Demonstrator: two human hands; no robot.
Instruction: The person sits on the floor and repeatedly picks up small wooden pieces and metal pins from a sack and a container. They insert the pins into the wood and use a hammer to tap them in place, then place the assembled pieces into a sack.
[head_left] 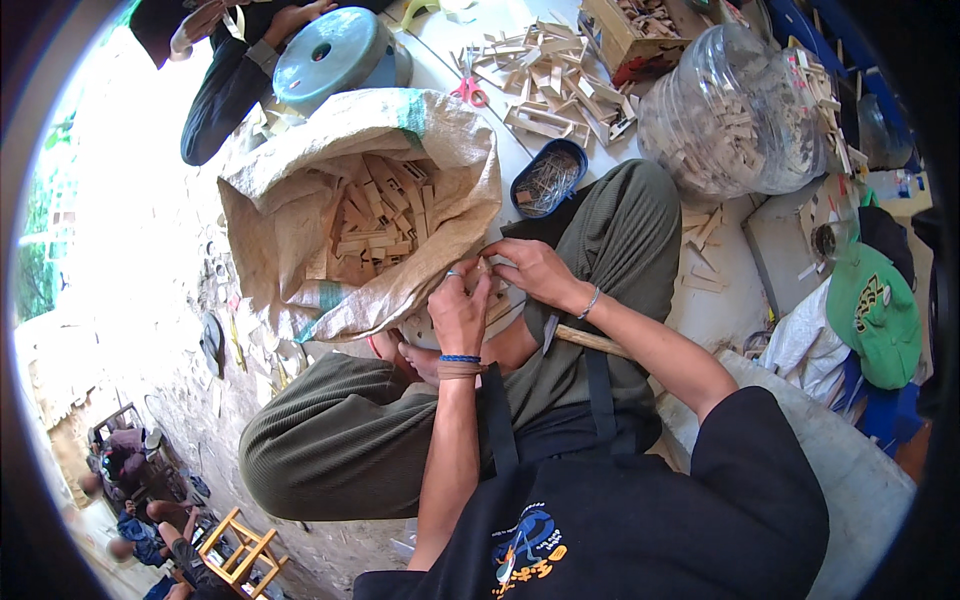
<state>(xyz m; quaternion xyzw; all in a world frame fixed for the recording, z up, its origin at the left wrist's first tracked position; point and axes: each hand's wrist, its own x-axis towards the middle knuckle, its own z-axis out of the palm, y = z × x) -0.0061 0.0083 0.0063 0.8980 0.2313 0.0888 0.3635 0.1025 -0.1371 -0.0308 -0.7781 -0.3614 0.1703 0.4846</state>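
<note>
My left hand (460, 312) and my right hand (540, 272) meet above my crossed legs, fingers pinched together. Whatever sits between the fingertips is too small and covered to make out. Just left of them gapes a woven sack (290, 190), its rim rolled back, holding many small wooden pieces (380, 215). A hammer (590, 341) with a wooden handle rests by my right thigh, under my right forearm. Beyond my right knee stands a dark blue oval dish (519, 190) of thin metal pins or nails (548, 180). Some wooden strips (497, 308) show below my hands.
Red-handled scissors (469, 92) lie beside a heap of wooden pieces (560, 80). A large clear plastic jar (730, 110), a wooden box (630, 45) and a green cap (875, 315) are at right. A round blue stool (335, 60) stands far left near another person's hands (290, 20).
</note>
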